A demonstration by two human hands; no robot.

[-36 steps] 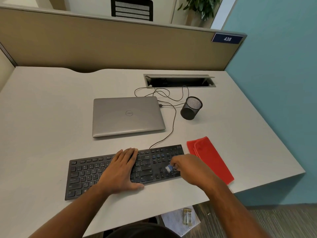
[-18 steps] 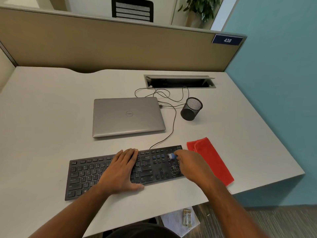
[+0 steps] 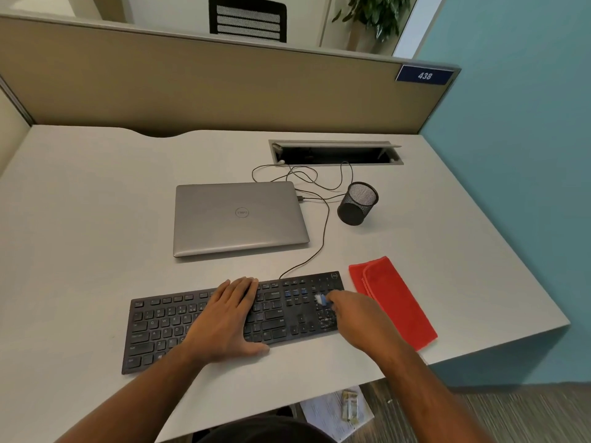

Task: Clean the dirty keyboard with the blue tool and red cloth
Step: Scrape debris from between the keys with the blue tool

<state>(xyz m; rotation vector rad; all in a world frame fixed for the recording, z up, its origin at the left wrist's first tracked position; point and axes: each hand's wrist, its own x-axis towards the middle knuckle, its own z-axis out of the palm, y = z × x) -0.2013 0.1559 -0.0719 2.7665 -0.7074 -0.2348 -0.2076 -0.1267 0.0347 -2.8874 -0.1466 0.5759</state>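
grey desk (image 3: 96, 203): left hand (image 3: 228, 318) flat, steadying keyboard (image 3: 153, 327); right hand (image 3: 358, 318) apparently pinching blue tool (image 3: 323, 300), best swept lightly along key rows.

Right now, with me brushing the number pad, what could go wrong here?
The left hand lies flat on the keyboard, so it could press keys, and its cable runs toward the laptop. The red cloth reaches near the desk edge, so the right hand working the blue tool could nudge it off.
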